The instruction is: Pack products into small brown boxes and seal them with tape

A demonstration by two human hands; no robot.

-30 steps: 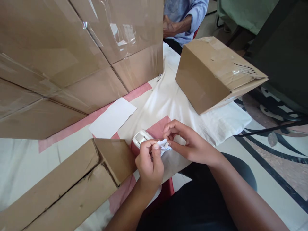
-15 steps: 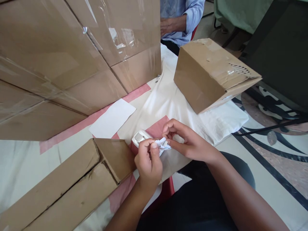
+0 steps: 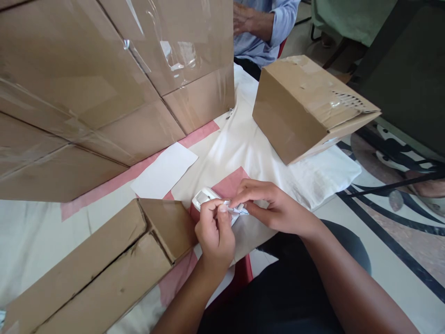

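A small crumpled white piece of paper with blue marks is held over the table's near edge. Pinched between thumb and forefinger, its left end is in my left hand. My right hand has its fingers closed at the paper's upper side, with thumb and fingertips touching it. Under the hands lies a white device with rounded corners, mostly covered by my left hand, so its kind does not show. A blank white sheet rests farther off to the left.
Taped cardboard boxes are stacked along the back left. One long carton lies at the near left, another box stands tilted at the right. White cloth covers the table. Across it, a person in a blue sleeve sits.
My right hand's fingers have lowered and closed in on the paper, which now looks flatter and more covered. The other person's hand has risen slightly.
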